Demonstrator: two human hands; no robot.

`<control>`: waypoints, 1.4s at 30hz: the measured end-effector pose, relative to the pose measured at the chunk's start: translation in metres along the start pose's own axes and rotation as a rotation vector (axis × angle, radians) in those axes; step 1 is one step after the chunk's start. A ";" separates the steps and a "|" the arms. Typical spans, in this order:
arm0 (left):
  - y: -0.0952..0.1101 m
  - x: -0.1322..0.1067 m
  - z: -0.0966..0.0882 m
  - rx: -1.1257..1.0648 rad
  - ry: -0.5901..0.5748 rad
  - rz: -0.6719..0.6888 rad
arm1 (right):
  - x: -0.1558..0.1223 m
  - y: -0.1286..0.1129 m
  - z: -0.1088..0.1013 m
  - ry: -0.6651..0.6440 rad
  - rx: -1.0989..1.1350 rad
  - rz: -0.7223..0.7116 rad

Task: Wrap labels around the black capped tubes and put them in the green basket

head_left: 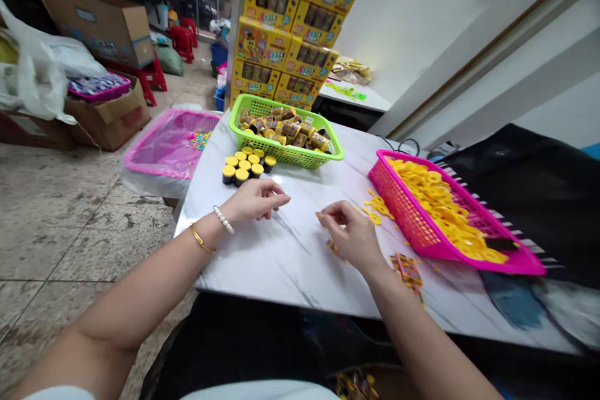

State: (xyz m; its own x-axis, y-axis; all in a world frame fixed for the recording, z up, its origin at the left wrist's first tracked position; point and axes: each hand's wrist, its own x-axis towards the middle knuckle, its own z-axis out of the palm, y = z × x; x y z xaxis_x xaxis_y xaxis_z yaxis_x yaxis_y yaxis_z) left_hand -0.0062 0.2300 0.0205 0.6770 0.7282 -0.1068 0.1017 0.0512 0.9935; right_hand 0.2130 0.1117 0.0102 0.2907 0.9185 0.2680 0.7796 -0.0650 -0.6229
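My left hand [257, 200], with a pearl bracelet and a gold bangle at its wrist, hovers over the white marbled table [276, 269]. Its thumb and fingers are pressed together, and anything between them is hidden. Just behind it stands a cluster of small black jars with yellow lids [242, 165]. To the right, my right hand [350, 234] is closed in a pinch; whatever its fingertips may hold is too small to make out. Partly under that hand lies a small printed piece [334, 248]. More printed wrappers or labels [407, 270] lie beside the right forearm.
A green basket [285, 153] holds many small printed jars. At the right, a pink basket [412, 225] is heaped with yellow plastic rings, and loose yellow pieces [377, 206] lie beside it. Yellow boxes [285, 44] are stacked behind. A pink tray [159, 144] stands off the table's left edge.
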 end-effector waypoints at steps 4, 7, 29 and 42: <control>-0.002 0.002 -0.004 -0.137 0.015 0.047 | 0.032 -0.050 0.038 -0.080 0.351 -0.030; -0.006 0.006 -0.009 -0.198 0.066 0.042 | 0.046 -0.068 0.058 -0.198 0.603 0.022; 0.003 -0.005 0.007 -0.026 0.369 0.087 | 0.041 -0.048 0.062 -0.048 0.618 0.067; 0.004 -0.009 0.010 -0.058 0.440 0.159 | 0.037 -0.051 0.063 0.011 0.501 -0.023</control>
State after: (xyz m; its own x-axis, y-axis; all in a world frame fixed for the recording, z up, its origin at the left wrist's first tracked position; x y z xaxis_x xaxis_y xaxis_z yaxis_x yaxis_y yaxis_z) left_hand -0.0046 0.2166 0.0249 0.3062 0.9500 0.0614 -0.0278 -0.0555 0.9981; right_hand 0.1491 0.1738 0.0055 0.2844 0.9130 0.2924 0.4244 0.1536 -0.8923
